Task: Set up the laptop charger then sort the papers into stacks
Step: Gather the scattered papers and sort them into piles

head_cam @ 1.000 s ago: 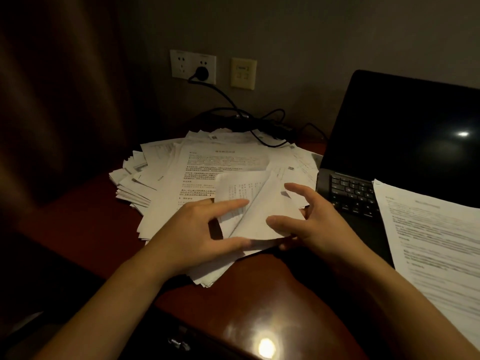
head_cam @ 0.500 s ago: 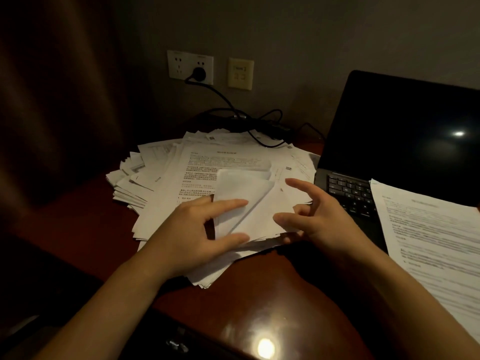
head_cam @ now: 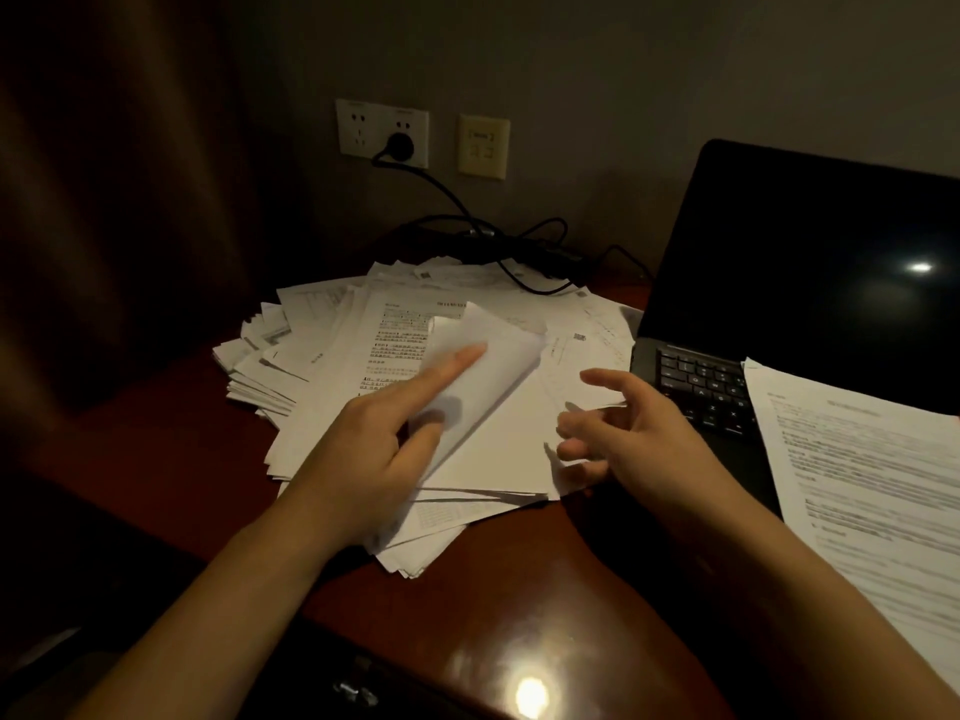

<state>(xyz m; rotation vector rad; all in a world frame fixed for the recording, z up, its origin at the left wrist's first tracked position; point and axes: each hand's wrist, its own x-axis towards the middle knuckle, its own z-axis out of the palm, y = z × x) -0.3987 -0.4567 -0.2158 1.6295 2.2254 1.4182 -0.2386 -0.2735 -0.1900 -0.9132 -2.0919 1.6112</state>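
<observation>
A messy pile of printed papers (head_cam: 332, 356) covers the left half of the wooden desk (head_cam: 519, 589). My left hand (head_cam: 379, 439) pinches a blank sheet (head_cam: 488, 366) between forefinger and thumb and lifts it off the pile, so it curls upward. My right hand (head_cam: 628, 433) hovers just right of the pile with fingers spread and loose, holding nothing. The charger plug (head_cam: 400, 145) sits in the wall socket and its black cable (head_cam: 519, 262) trails over the far papers. A separate stack of printed sheets (head_cam: 857, 459) lies on the open black laptop (head_cam: 805, 283).
A beige wall switch (head_cam: 483, 146) is right of the socket. A dark curtain (head_cam: 104, 200) hangs at the left. The laptop keyboard (head_cam: 701, 387) shows between the pile and the right-hand stack. A lamp reflection (head_cam: 530, 696) glints near the desk's front edge.
My left hand has lifted the blank sheet higher and toward the far side. My right hand has let go of it and drawn away to the right.
</observation>
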